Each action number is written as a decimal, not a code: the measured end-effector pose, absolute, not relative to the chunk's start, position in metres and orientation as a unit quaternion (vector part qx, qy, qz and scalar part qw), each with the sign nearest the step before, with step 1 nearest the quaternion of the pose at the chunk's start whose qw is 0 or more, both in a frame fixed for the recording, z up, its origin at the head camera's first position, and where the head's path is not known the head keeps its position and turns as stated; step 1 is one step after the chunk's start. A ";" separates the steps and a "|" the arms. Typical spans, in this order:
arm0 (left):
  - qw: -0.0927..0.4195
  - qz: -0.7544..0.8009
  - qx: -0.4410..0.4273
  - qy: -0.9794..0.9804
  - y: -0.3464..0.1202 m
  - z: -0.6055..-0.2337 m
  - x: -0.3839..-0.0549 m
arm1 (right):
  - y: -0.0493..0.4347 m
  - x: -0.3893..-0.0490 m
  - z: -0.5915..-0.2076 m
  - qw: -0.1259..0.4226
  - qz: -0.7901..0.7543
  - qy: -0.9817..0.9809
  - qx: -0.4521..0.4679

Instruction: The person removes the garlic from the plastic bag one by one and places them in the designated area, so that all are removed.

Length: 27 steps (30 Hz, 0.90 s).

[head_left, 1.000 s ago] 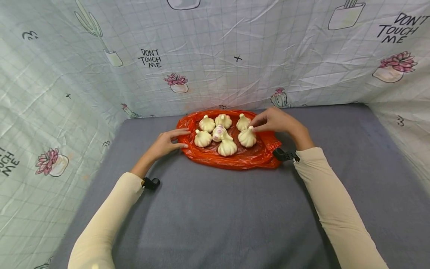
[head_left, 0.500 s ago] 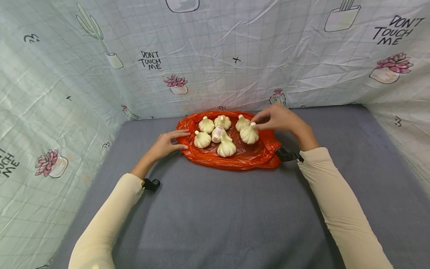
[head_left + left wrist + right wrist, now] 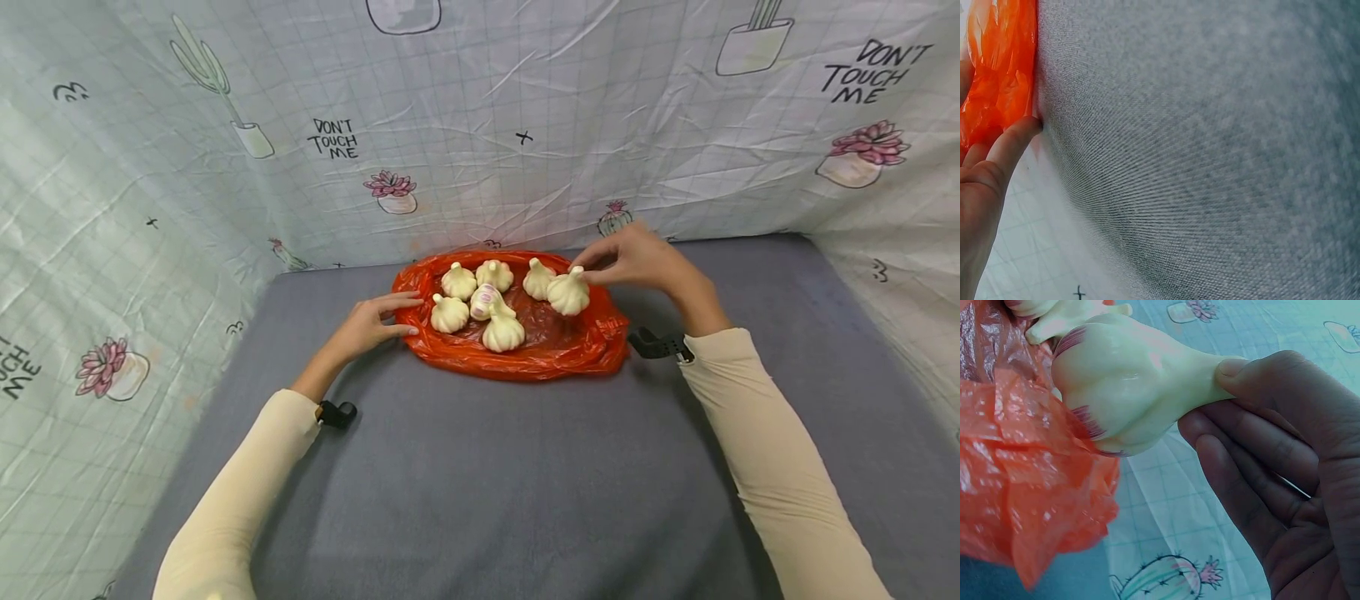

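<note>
A red plastic bag (image 3: 517,367) lies spread on the table with its rim rolled down, and several pale garlic bulbs (image 3: 504,332) sit inside it. My right hand (image 3: 637,258) pinches one garlic bulb (image 3: 568,292) by its stem, over the bag's right side. In the right wrist view this garlic bulb (image 3: 1122,387) shows purple streaks at its base, with thumb and fingertips on the neck. Another garlic bulb (image 3: 537,280) stands just left of it. My left hand (image 3: 365,326) rests at the bag's left rim, fingers extended; its thumb (image 3: 1016,140) touches the red plastic in the left wrist view.
The bag stands on a grey cloth-covered table (image 3: 480,483), near the far edge. Behind it hangs a pale curtain (image 3: 450,125) printed with cacti and lettering, which also runs along both sides.
My right hand has lifted the garlic bulb and carried it to the right and slightly up, toward the bag's right rim. My left hand stays at the left rim.
</note>
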<state>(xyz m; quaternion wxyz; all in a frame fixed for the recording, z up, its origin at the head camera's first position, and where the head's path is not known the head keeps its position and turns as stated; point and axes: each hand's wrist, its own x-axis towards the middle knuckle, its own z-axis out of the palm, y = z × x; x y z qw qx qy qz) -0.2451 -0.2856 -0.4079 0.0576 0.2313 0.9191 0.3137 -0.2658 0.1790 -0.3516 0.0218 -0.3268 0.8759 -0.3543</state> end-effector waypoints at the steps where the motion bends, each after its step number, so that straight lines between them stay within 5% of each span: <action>1: 0.057 0.315 0.232 0.918 -0.286 -0.408 -0.245 | 0.180 -0.265 -0.351 0.023 -0.354 0.877 -0.323; 27: 0.060 0.303 0.224 0.924 -0.284 -0.409 -0.245 | 0.226 -0.254 -0.337 -0.035 -0.326 0.895 -0.303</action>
